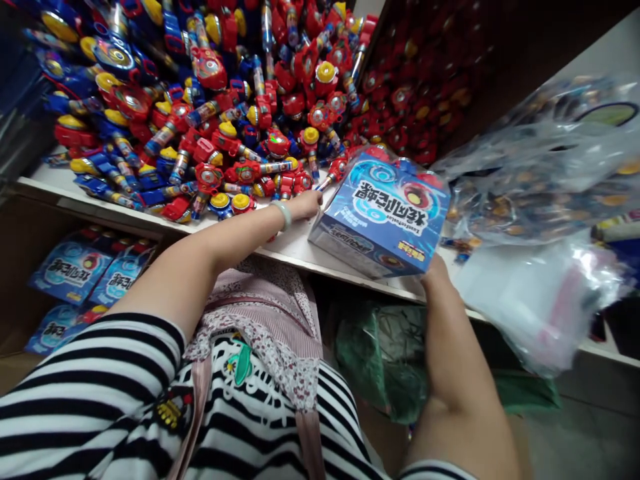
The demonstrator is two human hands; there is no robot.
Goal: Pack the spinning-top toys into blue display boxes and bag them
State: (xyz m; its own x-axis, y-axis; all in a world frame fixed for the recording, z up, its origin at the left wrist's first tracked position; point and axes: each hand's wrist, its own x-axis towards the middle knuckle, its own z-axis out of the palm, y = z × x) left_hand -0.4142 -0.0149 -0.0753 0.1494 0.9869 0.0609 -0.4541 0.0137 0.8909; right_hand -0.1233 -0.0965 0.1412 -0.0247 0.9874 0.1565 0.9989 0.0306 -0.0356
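Observation:
A blue printed cardboard box [383, 213] lies tilted on the white shelf in front of me, its lettering upside down to my view. My right hand [434, 270] is against the box's right side and holds it there; the fingers are mostly hidden behind the box. My left hand [307, 204], a bracelet [285, 215] on its wrist, is closed beside the box's left edge. What its curled fingers hold, if anything, is hidden. Just beyond them lies the tube end of a red toy [336, 170].
Red and blue toys with yellow discs [245, 170] lie heaped at the back left. More red toys [405, 93] fill a dark compartment. Clear plastic bags [540, 193] crowd the right. Similar boxes [73, 270] stand below left. A green bag [383, 360] sits under the white shelf [295, 247].

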